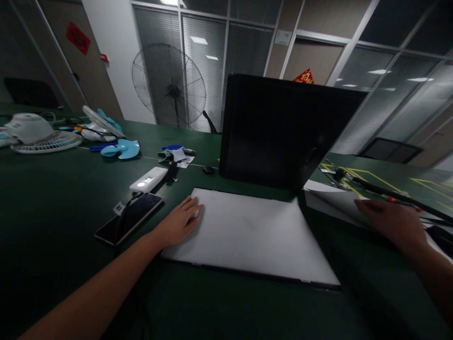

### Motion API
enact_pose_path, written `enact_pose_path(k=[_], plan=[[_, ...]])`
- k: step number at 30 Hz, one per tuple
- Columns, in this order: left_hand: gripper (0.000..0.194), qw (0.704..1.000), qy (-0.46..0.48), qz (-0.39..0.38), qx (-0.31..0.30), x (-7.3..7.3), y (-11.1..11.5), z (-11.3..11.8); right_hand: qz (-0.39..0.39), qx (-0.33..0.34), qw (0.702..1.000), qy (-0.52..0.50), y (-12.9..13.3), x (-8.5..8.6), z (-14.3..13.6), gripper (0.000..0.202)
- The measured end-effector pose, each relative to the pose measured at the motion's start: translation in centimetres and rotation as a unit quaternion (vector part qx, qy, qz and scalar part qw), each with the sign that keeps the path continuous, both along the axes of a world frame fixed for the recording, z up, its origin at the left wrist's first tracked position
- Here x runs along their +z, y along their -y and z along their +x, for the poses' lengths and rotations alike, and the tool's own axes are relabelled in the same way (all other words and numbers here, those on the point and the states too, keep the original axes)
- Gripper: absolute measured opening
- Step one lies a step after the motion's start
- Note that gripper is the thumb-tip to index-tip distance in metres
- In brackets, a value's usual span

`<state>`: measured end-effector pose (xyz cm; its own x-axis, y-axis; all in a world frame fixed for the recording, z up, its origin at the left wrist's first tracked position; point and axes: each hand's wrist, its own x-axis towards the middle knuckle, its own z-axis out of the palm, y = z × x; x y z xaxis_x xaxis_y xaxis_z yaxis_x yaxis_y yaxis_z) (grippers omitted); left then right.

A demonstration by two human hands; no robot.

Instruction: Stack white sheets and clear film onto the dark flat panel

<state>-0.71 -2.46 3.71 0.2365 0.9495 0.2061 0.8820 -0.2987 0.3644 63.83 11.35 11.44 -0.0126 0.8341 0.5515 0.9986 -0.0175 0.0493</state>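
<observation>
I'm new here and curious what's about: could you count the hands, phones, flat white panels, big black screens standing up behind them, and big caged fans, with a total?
Hands: 2, left hand and right hand
White panel: 1
Black screen: 1
Phone: 1
Caged fan: 1
Total: 6

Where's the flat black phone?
In the head view, the flat black phone lies on the green table, at the left, just nearer than the white oblong gadget and left of the left hand.
</observation>
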Motion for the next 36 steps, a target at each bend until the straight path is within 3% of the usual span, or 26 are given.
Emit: enact_pose_path(k=[4, 8, 11, 15, 18, 23, 36], plan=[[0.050, 1.000, -0.012, -0.001, 0.001, -0.2, -0.1, 0.1, -0.053, 0.038, 0.998, -0.019, 3.3, 1.0, -3.1, 0.050], [0.048, 1.000, -0.005, 0.010, -0.005, -0.2, -0.1, 0.1, -0.067, 0.139, 0.983, -0.099, 7.0, 0.8, -8.3, 0.050], [0.049, 1.000, -0.004, 0.012, -0.006, -0.1, 0.0, 0.1, -0.062, 0.255, 0.960, -0.096, 9.3, -0.4, -12.1, 0.039], [0.049, 1.000, -0.008, 0.008, -0.003, 0.0, 0.0, 0.1, -0.071, 0.423, 0.903, -0.009, 11.4, -2.7, -16.3, 0.025], [0.050, 1.000, -0.010, 0.005, -0.001, 0.1, 0.1, 0.1, -0.066, 0.495, 0.865, 0.042, 12.6, -4.1, -19.1, 0.024], [0.051, 1.000, -0.025, -0.009, 0.001, 0.2, 0.1, 0.2, -0.034, 0.561, 0.824, 0.071, 13.7, -5.4, -22.9, 0.019], [0.052, 0.999, -0.030, -0.009, 0.010, 0.1, 0.0, 0.3, 0.020, 0.625, 0.775, 0.087, 13.6, -5.8, -31.1, 0.022]])
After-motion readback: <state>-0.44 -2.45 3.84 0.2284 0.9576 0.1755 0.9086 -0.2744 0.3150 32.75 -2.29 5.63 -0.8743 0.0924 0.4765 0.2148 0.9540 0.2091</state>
